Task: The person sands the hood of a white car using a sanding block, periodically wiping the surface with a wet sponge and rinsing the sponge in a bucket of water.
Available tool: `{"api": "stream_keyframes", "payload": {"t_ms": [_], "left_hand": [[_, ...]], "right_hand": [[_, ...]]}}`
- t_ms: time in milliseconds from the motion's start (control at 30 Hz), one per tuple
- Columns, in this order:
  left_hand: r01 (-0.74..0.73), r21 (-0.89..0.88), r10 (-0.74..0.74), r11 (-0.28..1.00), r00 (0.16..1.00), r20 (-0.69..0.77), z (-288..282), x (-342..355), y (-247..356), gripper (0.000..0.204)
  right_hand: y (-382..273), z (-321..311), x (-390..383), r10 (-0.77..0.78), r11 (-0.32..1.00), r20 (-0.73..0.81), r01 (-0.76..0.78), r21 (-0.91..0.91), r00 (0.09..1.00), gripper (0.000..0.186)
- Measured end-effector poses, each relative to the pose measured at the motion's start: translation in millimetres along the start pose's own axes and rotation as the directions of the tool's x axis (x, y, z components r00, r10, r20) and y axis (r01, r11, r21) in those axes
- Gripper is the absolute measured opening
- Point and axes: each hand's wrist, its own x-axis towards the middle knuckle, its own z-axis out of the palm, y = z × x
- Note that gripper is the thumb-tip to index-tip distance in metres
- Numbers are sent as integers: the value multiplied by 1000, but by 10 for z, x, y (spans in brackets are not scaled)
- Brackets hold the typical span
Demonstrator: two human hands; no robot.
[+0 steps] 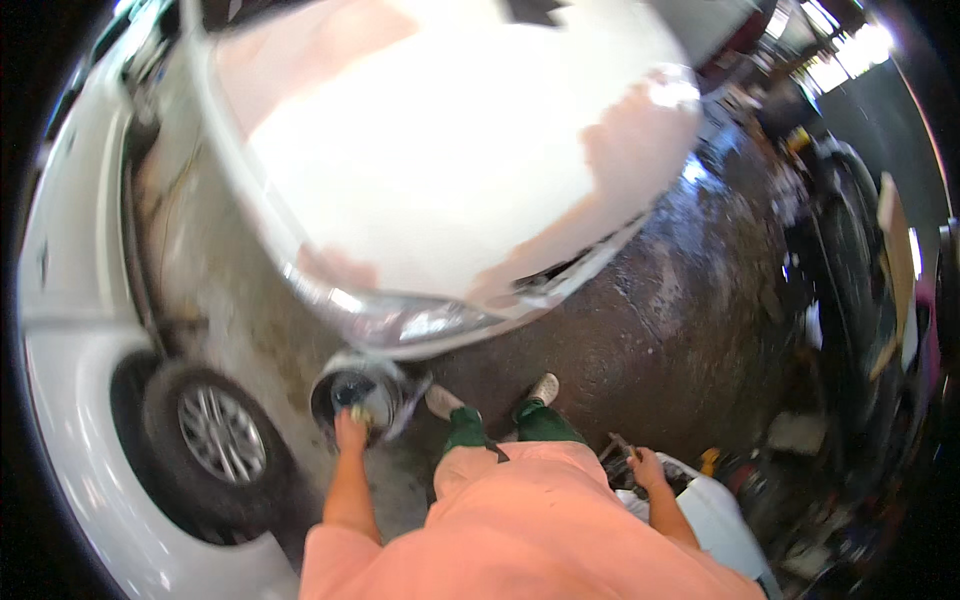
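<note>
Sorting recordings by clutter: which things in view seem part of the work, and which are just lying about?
Likely in use:
patchy white car hood
bucket
small yellowish item in the left hand
thin item in the right hand, too blurred to name

Apparently just around:
white vehicle at left
tan board at right

Bucket (345, 361) by the left hand (350, 424), patchy white car (430, 150) at twelve o'clock.
At eight, the left hand holds a yellowish lump (361, 412); between four and five, the right hand (649, 467) grips a thin, blurred object (622, 444).
</note>
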Motion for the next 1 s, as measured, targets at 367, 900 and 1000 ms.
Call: {"api": "stream_keyframes", "payload": {"t_ms": [367,900,1000], "left_hand": [[130,-245,-214,961,910,-355,-289,-795,997,55],[-478,-675,766,562,609,206,2687,-1595,8191,53],[-445,-733,804,515,547,233,2894,-1750,9408,49]], "right_hand": [[871,-255,1135,82,969,72,-96,228,994,46],[2517,-75,1506,399,585,-108,-162,794,911,47],[2530,248,1362,458,556,60,-338,759,887,52]]}}
